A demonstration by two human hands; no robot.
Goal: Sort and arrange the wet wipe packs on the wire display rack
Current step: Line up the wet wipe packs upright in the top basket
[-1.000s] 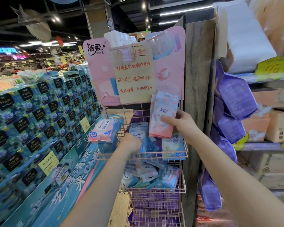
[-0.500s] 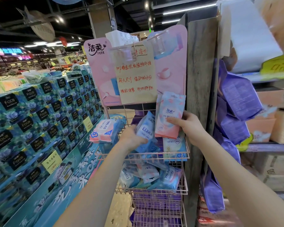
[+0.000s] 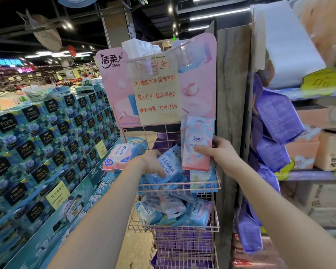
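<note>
At the centre of the frame stands a pink wire display rack with stacked baskets; its top basket holds blue wet wipe packs, and the basket below it holds a loose jumble of blue and pink packs lying at all angles; lower baskets show purple packs through the wire. The right hand is clamped on a pink-and-blue pack, thumb across its front, holding it upright just above the right end of the top basket; a second pack of the same kind seems to sit behind it, though the edge is hard to read. The left hand is closed on a blue pack marked EDI, tilted, resting among the other blue packs in the top basket. To the left of that hand, a pink-and-white pack marked 999 pokes out past the rack's left side. Above the baskets rises a pink header board with a handwritten paper sign clipped over it. Stacked blue tissue boxes fill the left of the frame; purple hanging packs and shelves occupy the right, beside a grey wooden post.
</note>
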